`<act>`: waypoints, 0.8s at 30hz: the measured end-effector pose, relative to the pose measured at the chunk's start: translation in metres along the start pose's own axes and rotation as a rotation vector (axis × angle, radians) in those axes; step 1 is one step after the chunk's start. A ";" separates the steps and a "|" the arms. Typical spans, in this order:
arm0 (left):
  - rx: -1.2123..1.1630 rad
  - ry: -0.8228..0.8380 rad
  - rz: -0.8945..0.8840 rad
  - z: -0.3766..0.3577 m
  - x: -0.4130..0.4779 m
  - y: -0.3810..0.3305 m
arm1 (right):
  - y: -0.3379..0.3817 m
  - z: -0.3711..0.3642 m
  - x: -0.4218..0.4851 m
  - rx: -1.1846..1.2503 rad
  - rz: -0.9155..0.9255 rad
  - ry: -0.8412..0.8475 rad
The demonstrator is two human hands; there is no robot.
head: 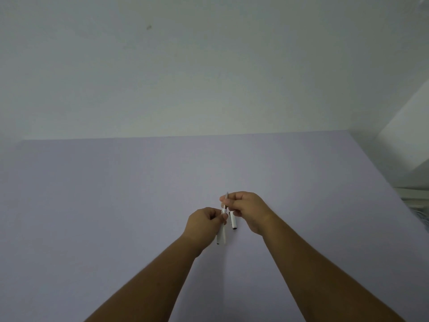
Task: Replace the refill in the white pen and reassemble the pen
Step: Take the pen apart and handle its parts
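I hold the white pen barrel (220, 235) in my left hand (204, 223), its rear end pointing down towards me. My right hand (247, 208) pinches the pen's front tip section (226, 199), which points up and away. The two hands meet at the joint between barrel and tip. A white pen cap (233, 221) with a dark open end lies on the table just below my right hand's fingers. No loose refill is visible.
The work surface is a pale lilac table (116, 205) that runs to a white wall at the back. A white cabinet or ledge (408, 145) stands at the table's right edge.
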State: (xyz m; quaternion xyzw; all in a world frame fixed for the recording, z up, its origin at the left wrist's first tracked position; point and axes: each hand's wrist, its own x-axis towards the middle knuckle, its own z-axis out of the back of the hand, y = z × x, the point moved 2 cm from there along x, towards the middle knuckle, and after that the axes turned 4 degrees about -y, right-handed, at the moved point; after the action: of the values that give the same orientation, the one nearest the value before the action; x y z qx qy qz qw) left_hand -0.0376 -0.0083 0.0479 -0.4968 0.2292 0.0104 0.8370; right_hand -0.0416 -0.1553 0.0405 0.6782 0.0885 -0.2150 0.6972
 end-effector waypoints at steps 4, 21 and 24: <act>0.019 0.003 -0.001 0.000 -0.001 -0.003 | 0.001 -0.001 0.000 -0.047 -0.026 -0.047; 0.036 0.008 -0.009 0.001 -0.003 -0.004 | 0.008 -0.001 -0.008 0.012 -0.010 -0.026; 0.040 0.013 -0.015 -0.001 -0.005 -0.004 | 0.008 -0.002 -0.010 -0.003 0.002 -0.065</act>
State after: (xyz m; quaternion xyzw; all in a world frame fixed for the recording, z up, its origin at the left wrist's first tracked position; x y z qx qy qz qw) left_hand -0.0411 -0.0099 0.0529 -0.4819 0.2311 -0.0039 0.8452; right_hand -0.0474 -0.1517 0.0515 0.6700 0.0656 -0.2359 0.7009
